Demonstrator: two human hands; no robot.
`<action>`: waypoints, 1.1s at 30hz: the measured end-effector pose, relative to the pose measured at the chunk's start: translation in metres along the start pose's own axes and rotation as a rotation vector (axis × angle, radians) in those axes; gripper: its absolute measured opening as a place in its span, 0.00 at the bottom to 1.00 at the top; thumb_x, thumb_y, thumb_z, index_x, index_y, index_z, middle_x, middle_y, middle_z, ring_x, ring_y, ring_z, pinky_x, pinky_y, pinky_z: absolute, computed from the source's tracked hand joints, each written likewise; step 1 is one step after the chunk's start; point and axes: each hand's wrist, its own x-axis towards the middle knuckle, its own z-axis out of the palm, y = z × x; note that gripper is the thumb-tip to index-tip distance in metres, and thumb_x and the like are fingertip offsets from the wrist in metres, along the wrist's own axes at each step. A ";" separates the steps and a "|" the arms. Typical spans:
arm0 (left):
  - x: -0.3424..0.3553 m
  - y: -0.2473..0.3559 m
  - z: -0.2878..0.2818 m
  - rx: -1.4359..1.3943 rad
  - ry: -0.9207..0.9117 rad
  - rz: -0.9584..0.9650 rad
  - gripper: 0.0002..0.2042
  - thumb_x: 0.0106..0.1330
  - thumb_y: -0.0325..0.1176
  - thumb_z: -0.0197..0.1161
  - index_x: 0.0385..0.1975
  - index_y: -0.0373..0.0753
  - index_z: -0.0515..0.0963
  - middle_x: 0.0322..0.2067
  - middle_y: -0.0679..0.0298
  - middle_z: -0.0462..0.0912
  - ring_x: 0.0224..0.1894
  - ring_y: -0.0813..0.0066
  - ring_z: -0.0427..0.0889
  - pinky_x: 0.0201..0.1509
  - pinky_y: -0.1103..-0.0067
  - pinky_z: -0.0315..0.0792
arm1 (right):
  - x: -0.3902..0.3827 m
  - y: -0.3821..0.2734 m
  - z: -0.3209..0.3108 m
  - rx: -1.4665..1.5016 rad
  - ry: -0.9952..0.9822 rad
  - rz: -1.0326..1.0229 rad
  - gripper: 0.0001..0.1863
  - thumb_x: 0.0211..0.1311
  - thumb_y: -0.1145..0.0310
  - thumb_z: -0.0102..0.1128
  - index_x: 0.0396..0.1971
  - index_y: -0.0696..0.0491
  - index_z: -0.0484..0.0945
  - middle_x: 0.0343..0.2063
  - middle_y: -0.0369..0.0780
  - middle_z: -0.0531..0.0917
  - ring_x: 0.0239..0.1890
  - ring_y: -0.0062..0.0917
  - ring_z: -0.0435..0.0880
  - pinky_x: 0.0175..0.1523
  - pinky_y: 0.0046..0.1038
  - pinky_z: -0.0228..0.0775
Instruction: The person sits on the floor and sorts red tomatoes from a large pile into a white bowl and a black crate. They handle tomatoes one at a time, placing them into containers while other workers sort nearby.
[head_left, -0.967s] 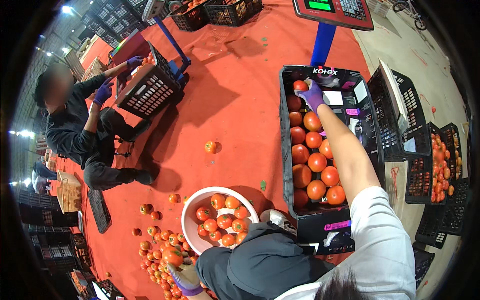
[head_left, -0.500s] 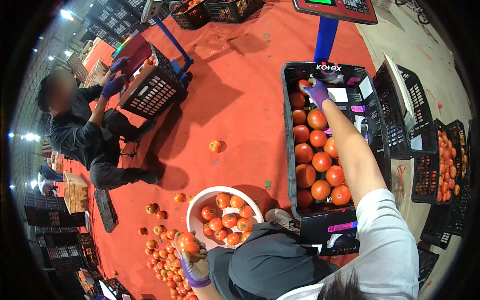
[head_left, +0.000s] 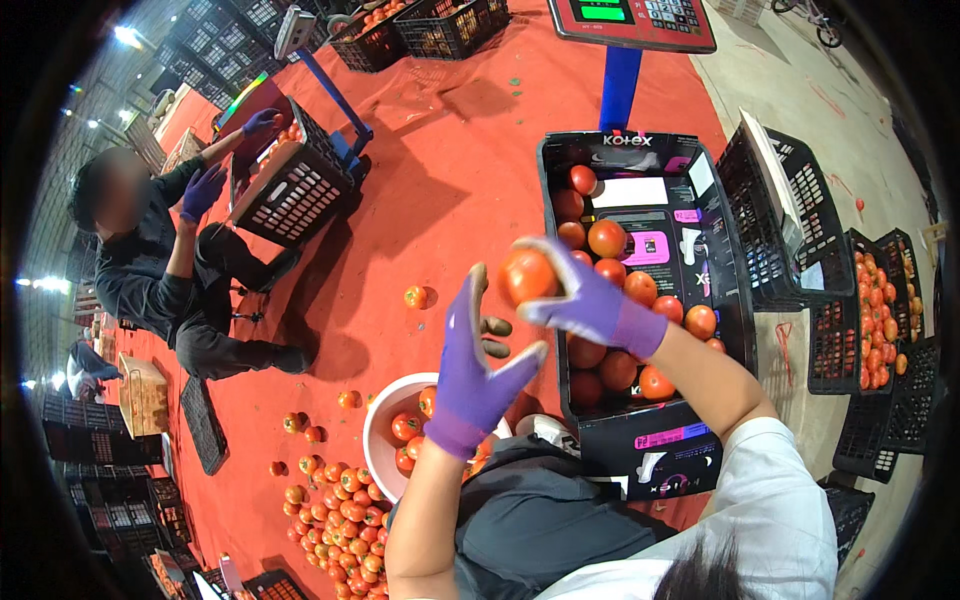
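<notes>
A red tomato (head_left: 527, 277) is gripped between the thumb and fingers of my right hand (head_left: 598, 310), over the left edge of the carton. Just left of it, my left hand (head_left: 478, 365) is raised with its fingers spread and nothing in it. Both hands wear purple gloves with pale palms. Tomatoes (head_left: 606, 239) line the left side and near part of the black carton (head_left: 621, 418). Below my left hand stands a white basin (head_left: 376, 450) of tomatoes, partly hidden by my forearm and leg.
Loose tomatoes (head_left: 345, 520) are heaped left of the basin on the red floor covering (head_left: 430, 220). A scale (head_left: 640, 22) on a blue post stands behind the carton. Black crates (head_left: 785, 230) line the right. At left, a co-worker (head_left: 150, 250) sits by a tilted crate (head_left: 297, 190).
My right hand has come back from the carton's far left corner, leaving a tomato there, and now holds a tomato. My left hand has risen from beside the basin, no longer holding its tomato.
</notes>
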 end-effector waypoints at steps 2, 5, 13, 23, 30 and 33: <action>-0.020 0.000 -0.013 -0.117 0.061 -0.109 0.42 0.55 0.34 0.69 0.69 0.37 0.53 0.61 0.54 0.65 0.42 0.76 0.74 0.45 0.79 0.72 | 0.006 0.026 -0.040 -0.013 0.262 0.066 0.37 0.55 0.60 0.68 0.62 0.54 0.60 0.50 0.42 0.72 0.55 0.27 0.71 0.59 0.31 0.65; -0.073 -0.031 -0.054 -0.291 0.233 -0.235 0.39 0.58 0.35 0.65 0.69 0.38 0.54 0.63 0.53 0.63 0.43 0.76 0.74 0.45 0.79 0.72 | 0.021 0.130 -0.139 -0.163 0.523 0.080 0.33 0.52 0.61 0.71 0.55 0.58 0.68 0.45 0.42 0.77 0.50 0.27 0.76 0.56 0.29 0.69; -0.267 -0.122 -0.126 -0.273 0.816 -0.621 0.31 0.65 0.36 0.59 0.67 0.38 0.56 0.61 0.51 0.66 0.37 0.77 0.76 0.39 0.83 0.73 | 0.057 0.219 -0.195 -0.059 0.243 0.235 0.26 0.59 0.65 0.65 0.55 0.59 0.70 0.50 0.40 0.77 0.54 0.24 0.75 0.60 0.27 0.66; -0.479 -0.233 -0.118 -0.367 1.101 -0.987 0.25 0.67 0.37 0.60 0.62 0.39 0.64 0.53 0.60 0.74 0.44 0.74 0.78 0.44 0.76 0.76 | 0.048 0.312 -0.278 -0.678 0.081 0.153 0.28 0.67 0.64 0.55 0.64 0.54 0.62 0.61 0.43 0.69 0.64 0.30 0.66 0.69 0.32 0.54; -0.574 -0.311 -0.098 0.027 1.307 -0.960 0.22 0.63 0.34 0.64 0.55 0.35 0.71 0.49 0.58 0.78 0.52 0.71 0.77 0.53 0.76 0.72 | 0.109 0.228 -0.138 -0.987 0.327 -0.309 0.26 0.70 0.59 0.51 0.63 0.55 0.65 0.61 0.47 0.70 0.65 0.36 0.66 0.67 0.35 0.58; -0.557 -0.353 -0.127 0.044 1.377 -0.922 0.23 0.61 0.33 0.65 0.55 0.36 0.72 0.50 0.54 0.78 0.53 0.65 0.76 0.56 0.73 0.70 | 0.082 0.081 0.073 -0.830 0.104 -0.338 0.25 0.71 0.58 0.49 0.63 0.55 0.65 0.63 0.45 0.67 0.66 0.34 0.65 0.67 0.35 0.57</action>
